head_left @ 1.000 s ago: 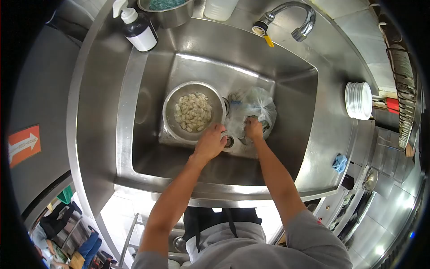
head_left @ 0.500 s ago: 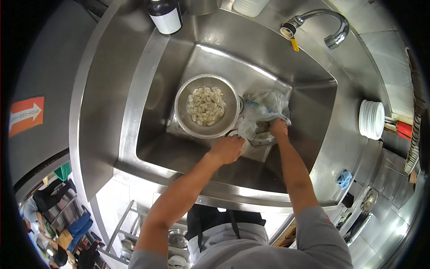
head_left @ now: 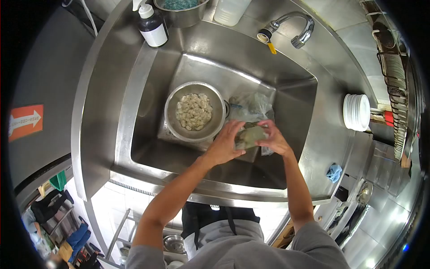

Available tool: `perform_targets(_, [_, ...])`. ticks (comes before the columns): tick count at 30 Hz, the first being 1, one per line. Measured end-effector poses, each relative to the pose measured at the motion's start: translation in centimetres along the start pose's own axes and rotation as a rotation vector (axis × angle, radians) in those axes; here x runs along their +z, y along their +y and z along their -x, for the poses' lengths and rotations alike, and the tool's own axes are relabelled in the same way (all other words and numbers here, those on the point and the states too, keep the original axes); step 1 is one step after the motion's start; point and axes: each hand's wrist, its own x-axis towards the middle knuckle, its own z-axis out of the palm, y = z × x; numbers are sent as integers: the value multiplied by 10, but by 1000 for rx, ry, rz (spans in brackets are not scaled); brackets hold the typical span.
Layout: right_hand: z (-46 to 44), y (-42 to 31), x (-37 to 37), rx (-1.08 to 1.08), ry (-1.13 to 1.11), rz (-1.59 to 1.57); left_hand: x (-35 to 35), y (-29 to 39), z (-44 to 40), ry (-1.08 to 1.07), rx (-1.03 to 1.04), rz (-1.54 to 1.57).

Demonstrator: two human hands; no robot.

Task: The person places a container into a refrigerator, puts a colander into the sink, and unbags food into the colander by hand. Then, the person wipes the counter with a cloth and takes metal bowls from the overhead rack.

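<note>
Between my two hands is a greenish, blurred block-like thing, held above the sink floor. My left hand [head_left: 226, 145] grips its left side, fingers curled over it. On its right side my right hand [head_left: 274, 139] holds it with thumb and fingers. The greenish block [head_left: 251, 137] partly covers a clear plastic bag [head_left: 255, 104] lying behind it in the sink. Left of the hands a round steel bowl [head_left: 170, 127] stands in the sink, with pale shelled pieces [head_left: 194, 112] in it, perhaps shellfish.
Behind the steel sink [head_left: 219, 67] are a faucet [head_left: 304, 33], a dark pump bottle [head_left: 153, 30], a metal pot [head_left: 188, 17] and a white container [head_left: 230, 11]. Stacked white plates [head_left: 357, 112] and a blue cloth [head_left: 334, 172] lie at right. People are at lower left.
The greenish block has come up between my hands. My right hand has let go of the bag, which now lies lower, and my left hand has moved onto the block.
</note>
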Motion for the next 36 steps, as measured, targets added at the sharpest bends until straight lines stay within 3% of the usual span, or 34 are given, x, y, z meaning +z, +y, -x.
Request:
perform_targets(1, [-8,-10,12,-62,-123,-10,3,-11,5,-2,-106,68])
perform_targets(3, [-20,-47,41,-87,-91,-2,-8,-19,9,2,-219,126])
perform_targets(5, [-30,-54,74,-106,-55,1,-34,-20,5,-88,-494,462])
perform_targets(7, [-41,-38,107,39,13,-852,-43,-22,2,-57,-573,479])
perform_targets(9, [-46,-48,145,53,-5,-880,-50,-15,-2,102,-704,334])
perform_targets(11, [-50,-45,156,79,-20,-904,-48,-18,6,92,-697,384])
perform_targets(13, [-62,-37,157,178,-66,-960,-49,-24,16,63,-603,-111])
perform_targets(14, [-67,-37,153,177,-70,-962,-63,-15,13,65,-604,-114])
perform_targets(16, [-75,-35,141,196,-147,-533,-102,17,4,190,-415,-391])
perform_targets(17, [-77,-36,136,198,-150,-536,-107,14,4,188,-419,-393])
perform_targets(19, [-83,-40,129,81,-390,-361,-118,5,-4,-232,-7,-173])
perform_targets(20, [-81,-52,126,79,-395,-360,-118,-9,-5,-228,-10,-176])
perform_targets(22, [-76,-80,119,112,-403,28,-112,-45,-5,-92,-42,-209])
perform_targets(23, [-80,-81,117,109,-402,28,-121,-50,-9,-91,-40,-211])
perform_targets(26, [-90,-77,107,152,-581,-109,-141,-51,-8,-51,-306,137])
perform_targets(29, [-106,-75,105,111,-710,7,-147,-48,-3,-174,-468,36])
perform_targets(32, [-113,-68,113,150,-773,55,-145,-45,-1,-265,-465,-163])
perform_targets(35, [-113,-57,127,209,-838,-28,-120,-72,17,-168,-389,-157])
perform_targets(36, [-112,-51,133,179,-815,101,-114,-77,21,-166,-389,-158])
